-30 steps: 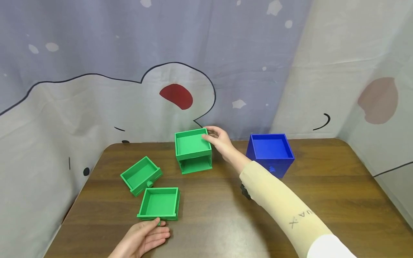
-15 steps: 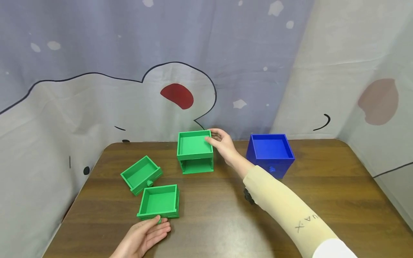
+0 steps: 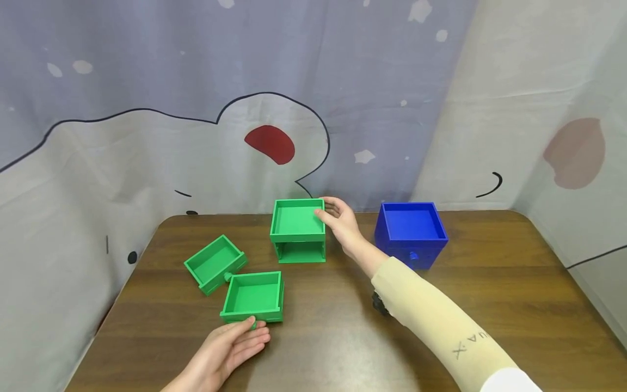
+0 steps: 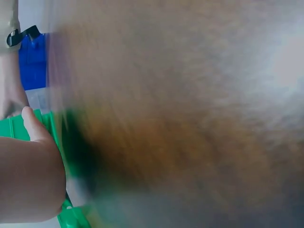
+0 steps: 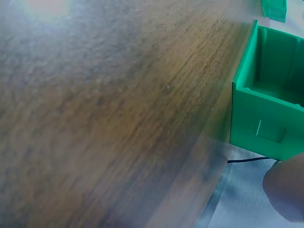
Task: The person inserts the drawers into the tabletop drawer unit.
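My right hand (image 3: pixel 339 219) curls over the right rim of the green cabinet (image 3: pixel 298 230) at the desk's (image 3: pixel 441 283) far edge. In front of the cabinet, my left hand (image 3: pixel 230 348), fingers spread, touches the nearer green drawer (image 3: pixel 253 298). I judge square alignment with the empty slot matters most.

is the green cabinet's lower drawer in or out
Out. The green cabinet shows an empty slot at the front, and two green drawers lie loose on the table, the nearer at the left hand.
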`<state>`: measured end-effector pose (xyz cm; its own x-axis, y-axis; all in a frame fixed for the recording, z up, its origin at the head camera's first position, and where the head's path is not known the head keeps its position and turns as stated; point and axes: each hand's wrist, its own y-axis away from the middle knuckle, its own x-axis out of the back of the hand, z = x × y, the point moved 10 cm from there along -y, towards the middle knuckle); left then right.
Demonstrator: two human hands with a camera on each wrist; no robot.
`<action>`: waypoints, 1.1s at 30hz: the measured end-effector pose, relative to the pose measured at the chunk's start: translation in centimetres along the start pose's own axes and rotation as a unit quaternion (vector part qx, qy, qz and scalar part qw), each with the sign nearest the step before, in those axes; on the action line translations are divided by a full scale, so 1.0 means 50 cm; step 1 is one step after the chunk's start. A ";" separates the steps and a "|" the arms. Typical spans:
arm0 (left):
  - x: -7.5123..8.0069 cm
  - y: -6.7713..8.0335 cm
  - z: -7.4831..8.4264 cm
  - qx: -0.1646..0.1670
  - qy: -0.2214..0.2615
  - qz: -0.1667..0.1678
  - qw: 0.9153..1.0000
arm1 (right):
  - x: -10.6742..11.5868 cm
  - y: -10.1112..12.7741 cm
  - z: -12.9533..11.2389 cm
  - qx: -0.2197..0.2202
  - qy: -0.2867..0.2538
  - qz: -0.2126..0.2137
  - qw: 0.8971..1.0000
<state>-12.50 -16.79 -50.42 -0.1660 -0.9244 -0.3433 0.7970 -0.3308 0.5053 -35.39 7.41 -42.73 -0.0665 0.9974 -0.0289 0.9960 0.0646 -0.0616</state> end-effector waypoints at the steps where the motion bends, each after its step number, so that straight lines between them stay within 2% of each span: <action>1: -0.005 0.000 0.002 0.000 -0.002 0.000 1.000 | 0.001 0.001 0.000 -0.001 0.001 0.000 1.000; 9: -0.035 -0.008 0.017 -0.009 -0.019 0.004 1.000 | 0.010 0.011 0.001 0.002 0.007 0.002 1.000; 23: -0.094 -0.035 0.045 -0.029 -0.015 0.009 0.999 | 0.009 0.027 0.004 0.006 -0.006 0.025 1.000; 33: -0.118 -0.051 0.061 -0.031 -0.016 0.011 0.999 | 0.009 0.026 0.006 0.006 -0.013 0.031 0.999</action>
<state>-15.33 -11.10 -47.26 -0.1663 -0.9372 -0.3065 0.8348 -0.2993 0.4621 -34.12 7.95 -43.12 -0.0071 0.9983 -0.0587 0.9975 0.0029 -0.0709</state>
